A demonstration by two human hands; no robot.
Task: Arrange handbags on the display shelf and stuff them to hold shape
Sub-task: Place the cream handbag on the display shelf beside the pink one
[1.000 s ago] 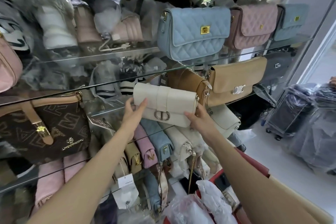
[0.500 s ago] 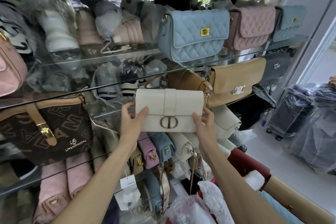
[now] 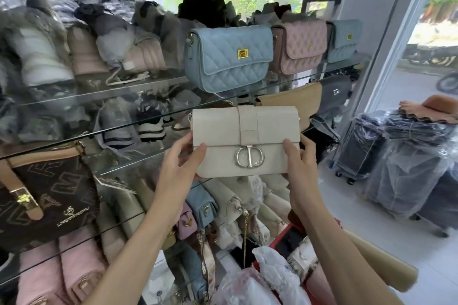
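Cream Bag Squared Up at the Glass Shelf

Now the cream handbag (image 3: 244,141) sat between both hands, held upright in the air just in front of the middle glass shelf (image 3: 128,129), its silver clasp (image 3: 249,157) facing the person. The left hand (image 3: 182,158) gripped the left end, thumb curled over the front, other fingers hidden behind. The right hand (image 3: 301,158) pinched the right end the same way. Holding it by the ends probably kept the flap clean and the face level for display. Behind it stood a tan bag (image 3: 292,99); above, a blue quilted bag (image 3: 228,57) already faced outward. Whether the cream one was stuffed couldn't be told.
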